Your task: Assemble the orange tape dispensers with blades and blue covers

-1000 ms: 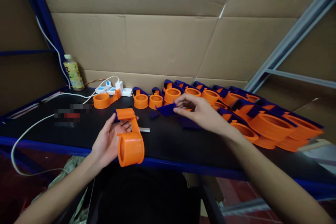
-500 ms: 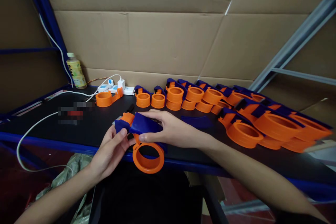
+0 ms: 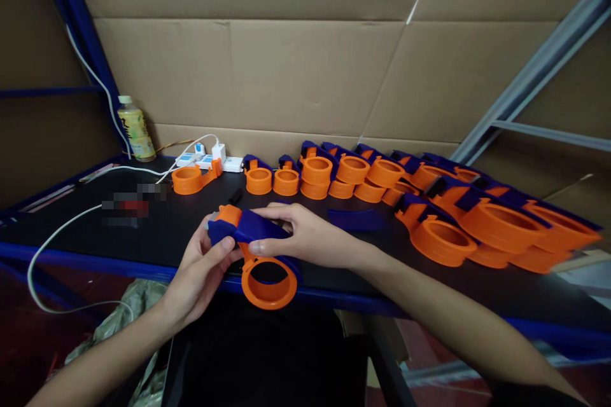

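Observation:
My left hand (image 3: 200, 270) grips the handle end of an orange ring-shaped dispenser (image 3: 267, 283) near the front edge of the black table (image 3: 157, 235). My right hand (image 3: 305, 235) pinches a blue cover piece (image 3: 255, 229) pressed onto the top of that dispenser. The orange ring hangs just below both hands. A loose blue piece (image 3: 356, 219) lies on the table right of my right hand.
Several orange and blue dispensers (image 3: 443, 203) line the back and right of the table. A single orange one (image 3: 191, 179) sits further left. A drink bottle (image 3: 135, 129), a power strip (image 3: 210, 162) and a white cable (image 3: 62, 229) occupy the left. Cardboard walls stand behind.
My right hand carried the blue piece from the middle of the table to the orange dispenser and set it on top. My left hand turned the dispenser so its ring faces me.

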The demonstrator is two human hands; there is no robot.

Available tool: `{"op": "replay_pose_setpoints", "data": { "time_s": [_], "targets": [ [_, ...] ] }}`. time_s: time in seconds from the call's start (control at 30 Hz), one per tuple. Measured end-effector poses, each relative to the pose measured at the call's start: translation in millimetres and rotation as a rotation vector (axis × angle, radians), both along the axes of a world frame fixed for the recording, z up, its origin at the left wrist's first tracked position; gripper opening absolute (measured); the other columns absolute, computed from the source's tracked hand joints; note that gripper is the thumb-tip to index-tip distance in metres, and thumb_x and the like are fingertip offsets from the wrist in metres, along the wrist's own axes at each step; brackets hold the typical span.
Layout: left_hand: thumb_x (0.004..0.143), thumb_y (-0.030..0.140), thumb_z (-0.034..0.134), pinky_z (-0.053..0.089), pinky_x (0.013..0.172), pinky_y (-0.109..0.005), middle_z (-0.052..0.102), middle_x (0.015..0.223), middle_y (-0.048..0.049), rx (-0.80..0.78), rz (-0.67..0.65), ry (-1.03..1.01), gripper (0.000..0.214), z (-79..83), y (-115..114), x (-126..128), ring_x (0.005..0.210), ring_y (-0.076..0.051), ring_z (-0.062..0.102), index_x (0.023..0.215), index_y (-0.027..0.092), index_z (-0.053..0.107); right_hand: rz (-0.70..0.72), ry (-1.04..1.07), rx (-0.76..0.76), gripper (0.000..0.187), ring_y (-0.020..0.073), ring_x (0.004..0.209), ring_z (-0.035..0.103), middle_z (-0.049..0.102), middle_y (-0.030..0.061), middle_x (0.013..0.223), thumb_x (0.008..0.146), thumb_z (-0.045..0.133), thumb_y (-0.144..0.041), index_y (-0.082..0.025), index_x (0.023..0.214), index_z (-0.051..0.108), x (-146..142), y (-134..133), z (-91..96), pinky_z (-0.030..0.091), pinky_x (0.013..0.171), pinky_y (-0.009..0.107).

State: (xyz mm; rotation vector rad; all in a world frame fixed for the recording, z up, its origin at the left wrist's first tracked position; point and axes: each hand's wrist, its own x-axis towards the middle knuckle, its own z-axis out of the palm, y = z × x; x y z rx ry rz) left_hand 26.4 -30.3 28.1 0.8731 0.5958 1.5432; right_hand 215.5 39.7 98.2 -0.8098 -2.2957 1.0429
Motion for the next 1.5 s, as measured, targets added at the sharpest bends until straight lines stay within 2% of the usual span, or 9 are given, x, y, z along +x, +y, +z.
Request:
{"op": "replay_pose_setpoints", "data": {
  "time_s": [0.23, 0.47, 0.67, 0.8, 1.03, 1.2, 1.27, 1.33, 1.5],
  "targets": [
    [0.086, 0.021, 0.075, 0.053, 0.099, -0.044, 0.073, 0.113, -0.006, 0.0, -0.018, -0.019, 0.026, 1.9, -2, 0, 0.105, -0.025, 0.07, 0.11, 0.022, 0.065, 0.03, -0.062, 0.057, 0.047, 0.0159, 0.088, 0.057, 0.062, 0.0037, 0.099, 0.083, 0.073, -0.055, -0.022, 0.116, 0.074, 2, 1, -0.1, 0.046, 0.073, 0.027],
    [0.082, 0.02, 0.079, 0.056, 0.09, -0.037, 0.074, 0.105, -0.0045, 0.013, 0.012, 0.035, 0.032, -6.8, 4, -3, 0.095, -0.023, 0.071, 0.111, 0.024, 0.067, 0.031, -0.045, 0.028, 0.052, 0.0157, 0.089, 0.054, 0.058, 0.0029, 0.099, 0.081, 0.077, -0.051, -0.023, 0.124, 0.071, 2, -2, -2.7, 0.045, 0.077, 0.028],
    [0.071, 0.019, 0.086, 0.055, 0.087, -0.031, 0.073, 0.109, -0.0063, 0.09, 0.103, 0.129, 0.057, -12.8, 1, -10, 0.097, -0.024, 0.069, 0.124, 0.023, 0.064, 0.012, 0.318, -0.21, 0.036, 0.013, 0.088, 0.052, 0.055, 0.0019, 0.093, 0.093, 0.066, -0.039, -0.02, 0.123, 0.073, -5, -11, -17.2, 0.042, 0.079, 0.026],
    [0.065, 0.02, 0.09, 0.054, 0.089, -0.033, 0.068, 0.115, -0.0063, 0.193, 0.155, 0.3, 0.072, -13.3, -9, -18, 0.1, -0.025, 0.066, 0.13, 0.025, 0.059, 0.008, 0.491, -0.328, 0.032, 0.011, 0.082, 0.05, 0.054, 0.0003, 0.088, 0.085, 0.076, -0.033, -0.021, 0.114, 0.077, -9, -19, -22.4, 0.04, 0.075, 0.024],
    [0.055, 0.035, 0.094, 0.051, 0.088, -0.034, 0.064, 0.114, -0.007, 0.431, 0.172, 0.551, 0.076, -14.9, 0, -36, 0.099, -0.027, 0.063, 0.124, 0.024, 0.063, 0.002, 0.503, -0.455, 0.04, 0.0117, 0.076, 0.05, 0.06, 0.001, 0.085, 0.078, 0.081, -0.04, -0.02, 0.112, 0.076, -9, -27, -26.3, 0.041, 0.074, 0.027],
    [0.053, 0.033, 0.096, 0.051, 0.093, -0.035, 0.065, 0.12, -0.0083, 0.453, 0.131, 0.595, 0.082, -9.4, 1, -39, 0.106, -0.03, 0.063, 0.127, 0.025, 0.062, 0.027, 0.491, -0.476, 0.039, 0.0117, 0.079, 0.054, 0.062, 0.0012, 0.086, 0.08, 0.08, -0.041, -0.017, 0.11, 0.073, -10, -25, -30.8, 0.044, 0.08, 0.028],
    [0.056, 0.027, 0.095, 0.05, 0.097, -0.037, 0.066, 0.126, -0.0095, 0.417, 0.138, 0.556, 0.078, -7.0, 0, -34, 0.115, -0.032, 0.062, 0.126, 0.026, 0.061, 0.012, 0.465, -0.398, 0.037, 0.0117, 0.079, 0.055, 0.06, 0.0008, 0.086, 0.083, 0.077, -0.041, -0.017, 0.111, 0.07, -11, -20, -30.4, 0.046, 0.08, 0.028],
    [0.059, 0.022, 0.093, 0.051, 0.098, -0.039, 0.065, 0.133, -0.0103, 0.373, 0.129, 0.455, 0.072, -6.4, 1, -28, 0.121, -0.034, 0.06, 0.123, 0.027, 0.06, -0.05, 0.457, -0.192, 0.036, 0.0134, 0.084, 0.058, 0.061, 0.0021, 0.092, 0.086, 0.073, -0.04, -0.018, 0.114, 0.066, -11, -17, -28.7, 0.049, 0.082, 0.03],
    [0.076, 0.024, 0.083, 0.056, 0.09, -0.034, 0.069, 0.13, -0.0092, 0.204, 0.237, 0.15, 0.047, -7.5, 15, -22, 0.114, -0.028, 0.066, 0.118, 0.024, 0.061, -0.121, 0.25, 0.659, 0.036, 0.0212, 0.109, 0.058, 0.062, 0.0104, 0.118, 0.092, 0.067, -0.039, -0.02, 0.122, 0.063, -11, -24, -21.1, 0.05, 0.096, 0.038]
  ]
}}
